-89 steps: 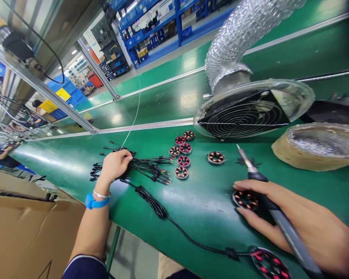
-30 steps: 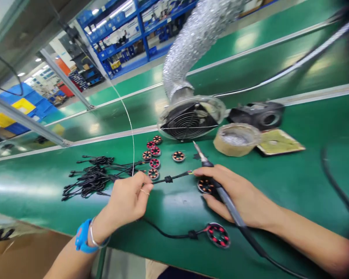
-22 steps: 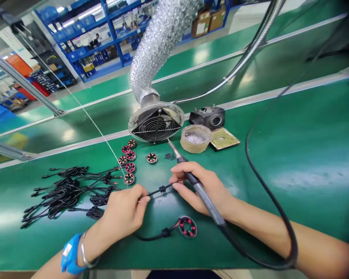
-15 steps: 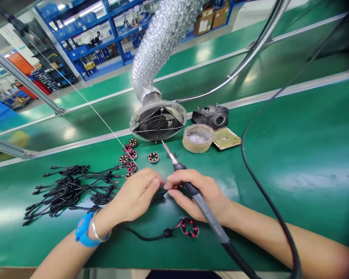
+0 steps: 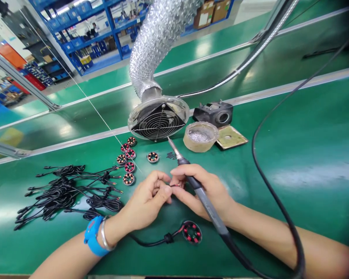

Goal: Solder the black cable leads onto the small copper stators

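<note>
My right hand [image 5: 211,192] is closed around a soldering iron [image 5: 205,201], whose bare metal tip points up and away to the left. The thumb and fingertips of that hand also meet those of my left hand [image 5: 148,199]. Between both pinches shows a bit of thin black and red wire [image 5: 177,185], mostly hidden by the fingers. Below the hands, a ring-shaped coil with red windings [image 5: 192,232] lies on the bench. A black cable [image 5: 151,244] with a knot or grommet is joined to it and runs back under my left wrist.
Bundles of black cables [image 5: 61,193] lie on the left, beside several small wound coils [image 5: 129,179]. Ahead stands a fume extractor [image 5: 158,122] with a silver duct. A round tub [image 5: 200,143], a yellow sponge tray [image 5: 231,137] and a black iron holder [image 5: 216,113] sit right of it.
My left fingers have curled in closer at the pinch, and the dark piece below them is out of sight. The iron's tip has shifted slightly right. The view has moved slightly.
</note>
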Available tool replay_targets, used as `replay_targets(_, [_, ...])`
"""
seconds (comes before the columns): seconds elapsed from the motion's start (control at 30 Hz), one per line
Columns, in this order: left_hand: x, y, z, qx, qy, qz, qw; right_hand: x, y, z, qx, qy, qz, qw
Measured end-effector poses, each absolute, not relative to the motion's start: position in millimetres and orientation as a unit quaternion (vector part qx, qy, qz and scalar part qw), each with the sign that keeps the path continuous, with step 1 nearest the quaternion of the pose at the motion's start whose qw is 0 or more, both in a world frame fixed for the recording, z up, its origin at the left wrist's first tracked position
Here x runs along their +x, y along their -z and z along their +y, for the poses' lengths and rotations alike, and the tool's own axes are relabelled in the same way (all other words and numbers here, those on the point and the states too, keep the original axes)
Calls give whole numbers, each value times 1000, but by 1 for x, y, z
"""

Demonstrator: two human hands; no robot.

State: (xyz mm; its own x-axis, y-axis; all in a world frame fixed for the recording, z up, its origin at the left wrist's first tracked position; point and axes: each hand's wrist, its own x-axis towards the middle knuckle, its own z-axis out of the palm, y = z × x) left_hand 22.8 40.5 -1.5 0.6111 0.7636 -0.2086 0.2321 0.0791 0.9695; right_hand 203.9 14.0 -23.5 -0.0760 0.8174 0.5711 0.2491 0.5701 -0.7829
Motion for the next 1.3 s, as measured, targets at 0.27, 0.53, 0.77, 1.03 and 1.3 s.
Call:
replay_targets(0.27, [23, 2, 40, 658, -225, 396, 600, 199, 20, 13, -422, -250, -667, 561])
replay_targets(0.53, [23, 4, 41, 624, -236, 415, 619, 194, 19, 8, -416, -245, -669, 565])
replay_targets(0.77, [24, 5, 41, 612, -222, 416, 635, 192, 20, 9, -436, -257, -639, 579])
replay_targets(1.03, [22, 2, 42, 671, -185, 427, 578, 201, 20, 8, -432, -164, -689, 558])
replay_targets(1.3, [25, -12, 39, 754, -86, 418, 499, 204, 13, 20, -362, -120, -763, 522])
